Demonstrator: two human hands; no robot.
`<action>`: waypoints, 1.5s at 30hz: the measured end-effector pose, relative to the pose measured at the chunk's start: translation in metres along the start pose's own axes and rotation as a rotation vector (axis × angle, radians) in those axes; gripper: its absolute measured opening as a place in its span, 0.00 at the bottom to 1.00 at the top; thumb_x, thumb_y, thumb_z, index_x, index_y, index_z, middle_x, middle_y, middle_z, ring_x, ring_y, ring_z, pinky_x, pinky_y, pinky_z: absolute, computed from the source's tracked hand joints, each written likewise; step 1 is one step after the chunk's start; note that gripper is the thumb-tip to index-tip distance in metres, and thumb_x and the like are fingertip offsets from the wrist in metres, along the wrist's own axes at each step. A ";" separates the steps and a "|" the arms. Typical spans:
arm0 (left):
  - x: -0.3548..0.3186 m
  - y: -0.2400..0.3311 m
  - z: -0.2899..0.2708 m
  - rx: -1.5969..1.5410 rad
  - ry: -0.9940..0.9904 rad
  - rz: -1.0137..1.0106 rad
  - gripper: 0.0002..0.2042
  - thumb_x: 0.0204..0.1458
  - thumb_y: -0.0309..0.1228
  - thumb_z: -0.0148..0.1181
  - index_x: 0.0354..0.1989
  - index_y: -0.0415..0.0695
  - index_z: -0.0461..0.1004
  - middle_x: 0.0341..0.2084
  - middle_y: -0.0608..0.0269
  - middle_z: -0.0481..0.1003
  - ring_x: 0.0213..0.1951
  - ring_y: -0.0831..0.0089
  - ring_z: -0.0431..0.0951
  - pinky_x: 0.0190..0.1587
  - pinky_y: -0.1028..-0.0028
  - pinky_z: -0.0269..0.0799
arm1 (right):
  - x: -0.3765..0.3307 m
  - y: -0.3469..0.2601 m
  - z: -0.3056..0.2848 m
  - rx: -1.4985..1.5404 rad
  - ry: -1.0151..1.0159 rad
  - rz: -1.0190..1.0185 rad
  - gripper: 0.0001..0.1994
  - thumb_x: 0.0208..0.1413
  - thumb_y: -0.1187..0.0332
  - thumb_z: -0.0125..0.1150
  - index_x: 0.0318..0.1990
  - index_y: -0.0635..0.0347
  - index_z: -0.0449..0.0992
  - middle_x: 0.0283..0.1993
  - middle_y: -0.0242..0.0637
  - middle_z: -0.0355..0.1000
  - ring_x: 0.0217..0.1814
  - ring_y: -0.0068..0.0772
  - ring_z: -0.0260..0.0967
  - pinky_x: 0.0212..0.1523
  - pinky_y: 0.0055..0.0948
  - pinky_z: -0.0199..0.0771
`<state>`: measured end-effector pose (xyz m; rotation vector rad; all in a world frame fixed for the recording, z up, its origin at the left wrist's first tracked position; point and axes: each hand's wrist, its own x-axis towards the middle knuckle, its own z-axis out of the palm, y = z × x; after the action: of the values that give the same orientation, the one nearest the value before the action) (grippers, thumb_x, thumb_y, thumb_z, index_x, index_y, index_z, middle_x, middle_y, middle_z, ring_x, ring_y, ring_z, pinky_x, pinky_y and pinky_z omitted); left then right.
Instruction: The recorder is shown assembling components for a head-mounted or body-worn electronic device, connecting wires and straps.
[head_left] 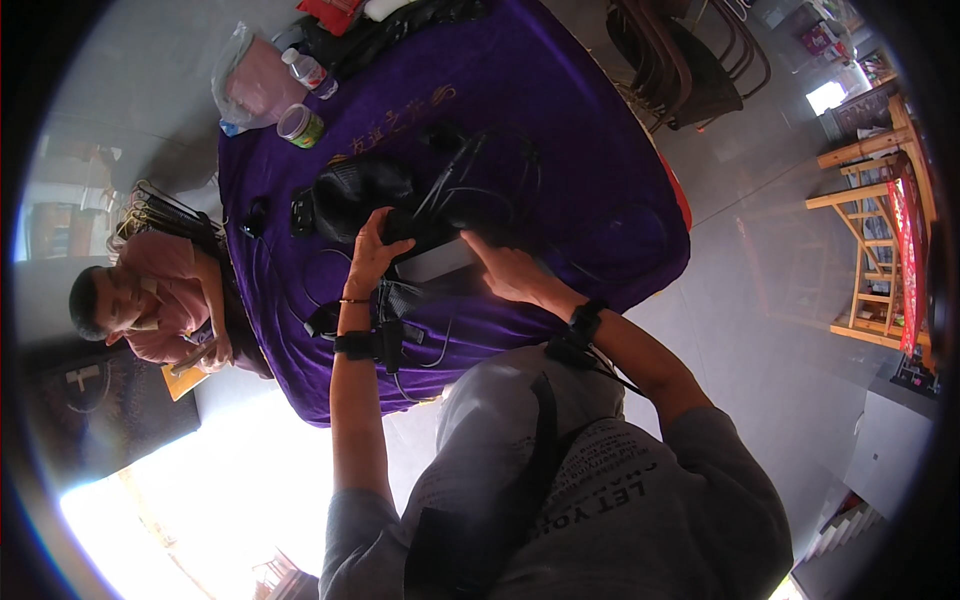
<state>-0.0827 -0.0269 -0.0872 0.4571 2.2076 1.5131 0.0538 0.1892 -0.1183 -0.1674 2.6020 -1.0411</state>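
On the purple cloth, my left hand [374, 250] grips the left side of a dark, flat object with a pale grey face [436, 262]; its exact kind is hard to make out. The thumb stretches across its near side. At the object's right edge is my right hand [505, 268], its fingers bent against it. Thin black cables [452, 180] rise and loop just beyond both hands. A bulky black bag-like thing [365, 188] lies past my left hand. Dark straps with small devices are on both wrists. A black mesh piece [400, 298] sits under my left wrist.
The purple-covered table [600, 200] carries a water bottle [308, 72], a green-labelled tub [300, 126] and a pink item in clear plastic [262, 80]. At the left a seated person [165, 295] faces the table. Stacked chairs [680, 60] and wooden frames [875, 235] stand right.
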 end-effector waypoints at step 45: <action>-0.030 0.004 0.045 0.539 0.306 0.285 0.28 0.30 0.22 0.67 0.46 0.43 0.67 0.40 0.52 0.72 0.45 0.51 0.71 0.47 0.61 0.68 | 0.011 -0.085 -0.104 -0.069 0.552 -0.250 0.07 0.50 0.67 0.59 0.25 0.60 0.76 0.28 0.37 0.71 0.32 0.43 0.70 0.33 0.38 0.70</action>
<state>-0.0339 -0.0043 -0.0926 0.7742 2.9059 1.1523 0.0060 0.1928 0.0074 -0.2581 3.1797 -1.2214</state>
